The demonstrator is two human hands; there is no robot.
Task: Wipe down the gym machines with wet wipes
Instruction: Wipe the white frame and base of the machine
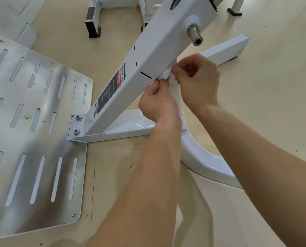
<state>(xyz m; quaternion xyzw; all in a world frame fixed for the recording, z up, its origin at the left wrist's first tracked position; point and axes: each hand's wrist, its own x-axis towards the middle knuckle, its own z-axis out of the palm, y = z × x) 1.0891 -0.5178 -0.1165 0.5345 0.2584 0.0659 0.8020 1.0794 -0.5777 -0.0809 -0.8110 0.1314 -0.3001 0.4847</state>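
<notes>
Here right hand (197, 81) pinches wipe (166, 75) at beam (148, 56) edge.

Floor (273, 97): smooth pale beige, faint sheen, evenly lit. Curved dark scuff (130, 165) just below centre, at 6 o'clock. Thin dark line (93, 193) toward 7 o'clock. Small dark specks (296, 150) at 3 o'clock. Soft grey shadow (198, 211) at 5 o'clock.

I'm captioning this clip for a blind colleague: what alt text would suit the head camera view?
The left hand and right hand pinch a white wet wipe at the lower edge of a slanted white machine beam. A slotted metal footplate lies to its left, and a printed label runs along the beam.
</notes>
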